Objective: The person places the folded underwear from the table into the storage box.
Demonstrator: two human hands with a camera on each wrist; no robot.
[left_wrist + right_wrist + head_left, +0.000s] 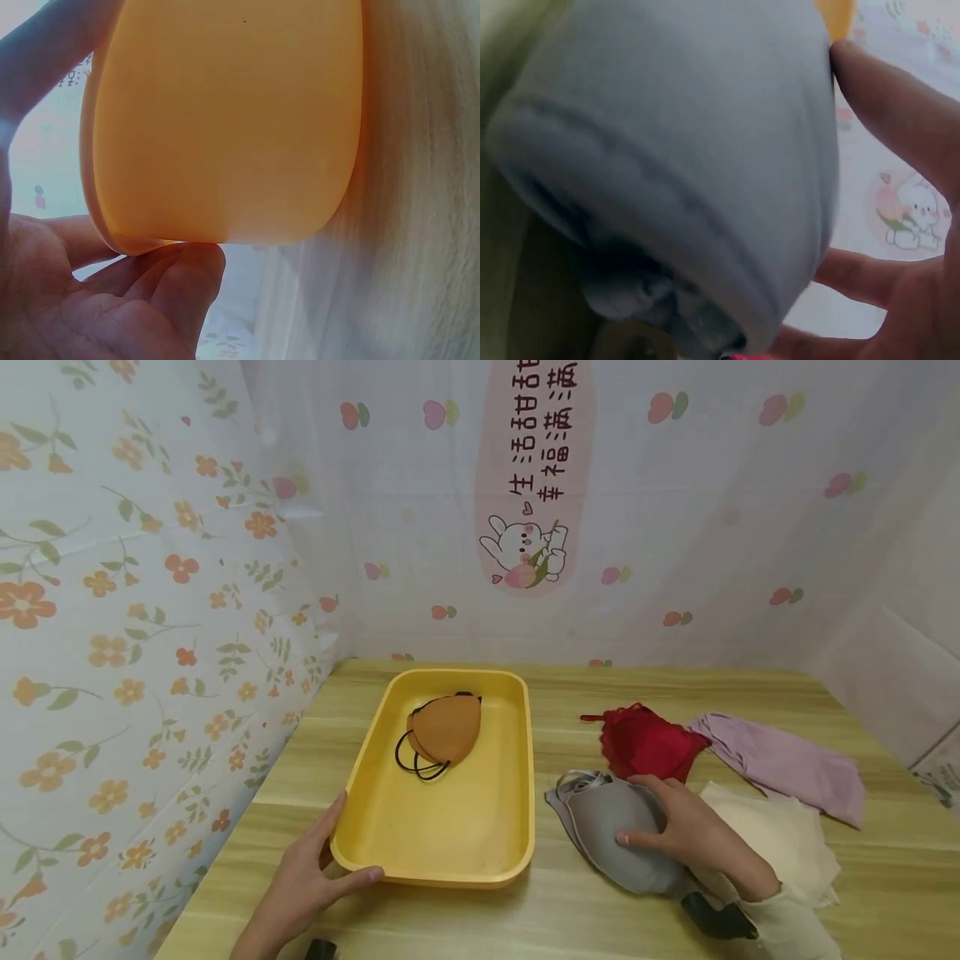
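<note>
My left hand point(303, 877) grips the near left corner of a yellow plastic tray point(427, 839), thumb at the front rim and fingers along the left side. Inside the tray, toward its back, lies a folded brown bra point(453, 727) with thin black straps. To the right of the tray, my right hand point(705, 827) holds a folded grey bra point(603, 822), thumb on the near side of the cup and fingers over the far side. The right wrist view shows the grey bra point(682, 97) close up, its straps tucked inside the cup.
Behind the grey bra lies a red lace-edged bra point(648, 743). A folded lilac garment point(795, 764) is at the back right, with a cream garment point(795, 843) in front of it, partly behind my right arm. Printed curtains point(420, 527) enclose the wood-patterned table point(570, 689).
</note>
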